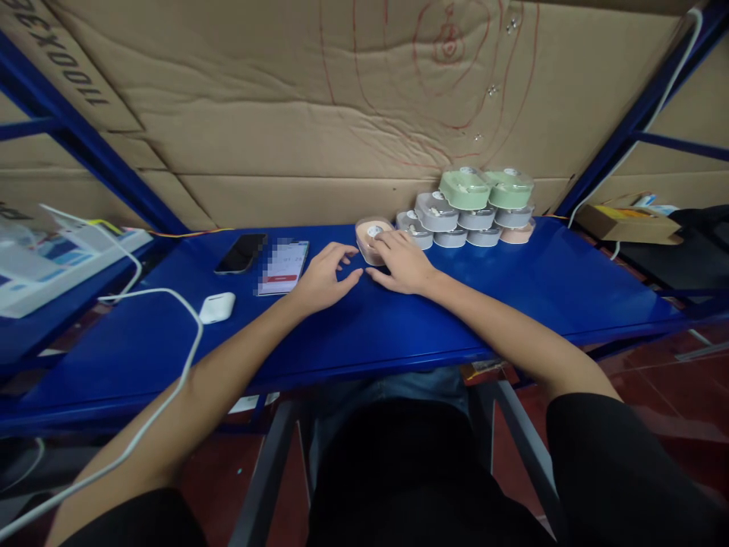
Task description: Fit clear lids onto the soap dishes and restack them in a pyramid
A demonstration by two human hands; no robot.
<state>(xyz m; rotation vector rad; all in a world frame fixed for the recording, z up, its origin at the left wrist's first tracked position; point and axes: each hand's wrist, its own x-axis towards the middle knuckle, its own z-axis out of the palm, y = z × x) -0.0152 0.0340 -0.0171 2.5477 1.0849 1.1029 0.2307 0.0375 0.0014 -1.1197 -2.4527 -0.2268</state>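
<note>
A peach-coloured box with a clear lid and a round white label (370, 229) sits on the blue table at the left end of a group of similar boxes. My right hand (403, 262) lies over the box's near right side, fingers stretched across its lid and thumb apart in front. Just left of the box, my left hand (327, 277) is open and curved towards it, holding nothing. A small gap seems to separate its fingertips from the box. Beside the peach box stand stacked grey boxes (437, 213), with two green boxes (465, 190) on top.
A lit phone (283, 267), a dark phone (242, 253) and a white earbud case (217, 308) lie on the blue table (342, 334), left of my hands. A white cable (197, 342) crosses above my left forearm. Cardboard (256, 137) walls the back.
</note>
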